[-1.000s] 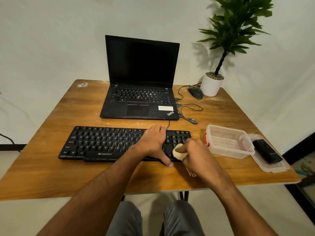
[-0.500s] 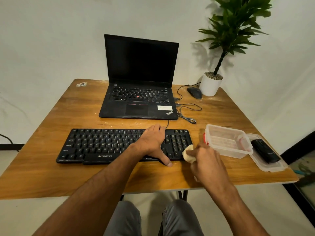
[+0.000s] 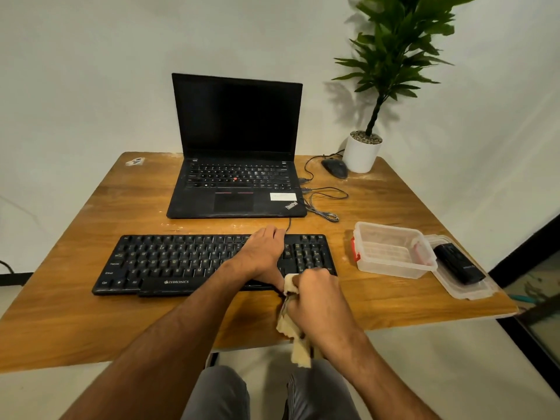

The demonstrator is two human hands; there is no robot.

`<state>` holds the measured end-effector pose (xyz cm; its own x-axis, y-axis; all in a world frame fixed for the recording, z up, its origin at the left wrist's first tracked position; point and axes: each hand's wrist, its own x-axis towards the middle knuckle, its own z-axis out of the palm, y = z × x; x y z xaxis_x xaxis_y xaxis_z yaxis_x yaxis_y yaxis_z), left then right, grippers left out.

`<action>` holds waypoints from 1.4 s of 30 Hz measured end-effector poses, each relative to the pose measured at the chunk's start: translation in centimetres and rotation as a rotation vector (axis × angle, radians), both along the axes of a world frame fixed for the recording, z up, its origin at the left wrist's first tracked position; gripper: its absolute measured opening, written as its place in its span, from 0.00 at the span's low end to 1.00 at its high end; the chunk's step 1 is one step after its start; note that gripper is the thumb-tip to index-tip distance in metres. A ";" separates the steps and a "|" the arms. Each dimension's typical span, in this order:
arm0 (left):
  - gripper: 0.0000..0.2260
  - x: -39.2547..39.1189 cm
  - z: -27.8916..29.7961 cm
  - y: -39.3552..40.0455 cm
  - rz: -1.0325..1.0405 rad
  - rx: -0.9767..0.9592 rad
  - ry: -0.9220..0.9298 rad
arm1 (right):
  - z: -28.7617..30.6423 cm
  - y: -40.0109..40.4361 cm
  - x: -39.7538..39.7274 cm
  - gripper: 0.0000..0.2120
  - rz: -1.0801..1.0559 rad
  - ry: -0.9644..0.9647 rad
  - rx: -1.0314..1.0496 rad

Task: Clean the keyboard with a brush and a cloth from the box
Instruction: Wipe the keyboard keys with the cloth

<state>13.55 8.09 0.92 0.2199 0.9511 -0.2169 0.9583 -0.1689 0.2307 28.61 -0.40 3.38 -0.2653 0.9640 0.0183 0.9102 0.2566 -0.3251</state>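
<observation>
Head view: left hand (image 3: 263, 253) rests flat and relaxed on keyboard (image 3: 194, 263), likely steadying it. Right hand (image 3: 315, 294) grips bunched cloth (image 3: 292, 325) at keyboard's near right corner, probably wiping that edge; cloth tail hangs past table (image 3: 75, 298) edge. Open box (image 3: 394, 250) right of keyboard; bare wood between them gives room.

Open tabletop (image 3: 106, 322) left of and before the keyboard (image 3: 181, 262), a bare strip between keyboard and laptop (image 3: 236, 165), a narrow gap between keyboard and plastic box (image 3: 394, 253), the far right corner crowded by cables (image 3: 324, 207), mouse (image 3: 335, 168) and plant pot (image 3: 362, 154).
</observation>
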 end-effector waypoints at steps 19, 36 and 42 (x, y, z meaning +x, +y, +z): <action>0.06 3.5 6.8 -4.8 0.300 0.028 -1.079 | 5.0 2.7 7.1 0.12 -0.160 1.262 -0.186; 0.08 6.7 7.7 -4.8 0.491 0.233 -1.284 | 5.9 3.2 10.0 0.06 -0.378 1.314 -0.080; 0.08 7.5 8.2 -4.8 0.462 0.241 -1.225 | 6.0 3.1 9.4 0.08 -0.377 1.278 -0.043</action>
